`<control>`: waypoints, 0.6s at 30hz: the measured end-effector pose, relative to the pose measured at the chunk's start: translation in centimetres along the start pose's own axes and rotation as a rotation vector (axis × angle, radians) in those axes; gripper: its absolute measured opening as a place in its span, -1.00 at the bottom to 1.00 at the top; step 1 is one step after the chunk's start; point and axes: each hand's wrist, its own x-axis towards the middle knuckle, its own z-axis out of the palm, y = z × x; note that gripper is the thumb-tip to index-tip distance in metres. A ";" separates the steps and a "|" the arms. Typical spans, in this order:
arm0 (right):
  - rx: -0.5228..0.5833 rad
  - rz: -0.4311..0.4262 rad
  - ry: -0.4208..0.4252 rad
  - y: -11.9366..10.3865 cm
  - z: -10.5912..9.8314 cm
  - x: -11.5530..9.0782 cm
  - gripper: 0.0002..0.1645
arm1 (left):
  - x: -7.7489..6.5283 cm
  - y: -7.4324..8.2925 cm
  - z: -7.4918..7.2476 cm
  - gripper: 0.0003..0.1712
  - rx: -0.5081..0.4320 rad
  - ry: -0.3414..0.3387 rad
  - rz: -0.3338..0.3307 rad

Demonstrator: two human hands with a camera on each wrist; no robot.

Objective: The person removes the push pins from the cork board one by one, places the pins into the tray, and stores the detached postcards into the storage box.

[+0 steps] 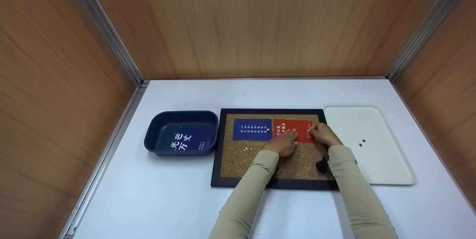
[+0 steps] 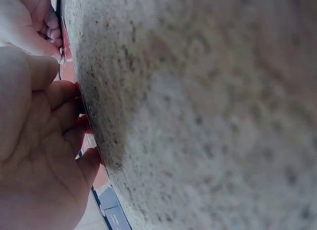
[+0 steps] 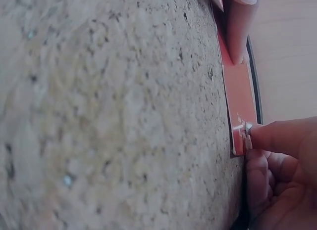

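Observation:
A red card (image 1: pixel 303 138) lies on the upper right of a cork board (image 1: pixel 238 168) with a dark frame. My left hand (image 1: pixel 283 144) presses the card's middle with its fingertips, fingers extended. At the card's right end, my right hand (image 1: pixel 324 134) pinches a small pale push pin (image 3: pixel 248 130) between thumb and forefinger, close against the card's printed face. To the left of the red card sits a blue card (image 1: pixel 253 129) with rows of white print and a push pin (image 1: pixel 267 130) near its right edge. Several pale push pins (image 1: pixel 247 149) lie on the cork below it.
A dark blue bin (image 1: pixel 156 120) stands left of the board, with another blue card (image 1: pixel 191 140) inside. Against the board's right side lies a white tray (image 1: pixel 383 164) bearing a few small dark items (image 1: pixel 362 142). Wood-patterned walls (image 1: pixel 260 27) enclose the white table (image 1: pixel 148 202).

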 end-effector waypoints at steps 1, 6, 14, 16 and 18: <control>-0.003 -0.004 -0.001 0.0 0.0 0.0 -0.74 | 0.0 0.0 0.0 -0.43 0.002 0.000 -0.001; 0.002 0.007 -0.001 -0.1 0.1 0.1 -0.72 | 0.0 0.0 -0.1 -0.43 0.004 0.004 -0.003; 0.004 -0.013 -0.005 -0.1 0.2 0.0 -0.72 | 0.0 -0.1 0.0 -0.43 -0.014 -0.004 -0.002; 0.000 -0.017 -0.003 -0.1 0.2 0.0 -0.72 | 0.0 -0.1 0.0 -0.43 -0.018 -0.002 0.003; 0.009 -0.017 -0.006 0.0 0.1 0.0 -0.72 | 0.0 -0.1 0.0 -0.43 -0.022 0.000 0.008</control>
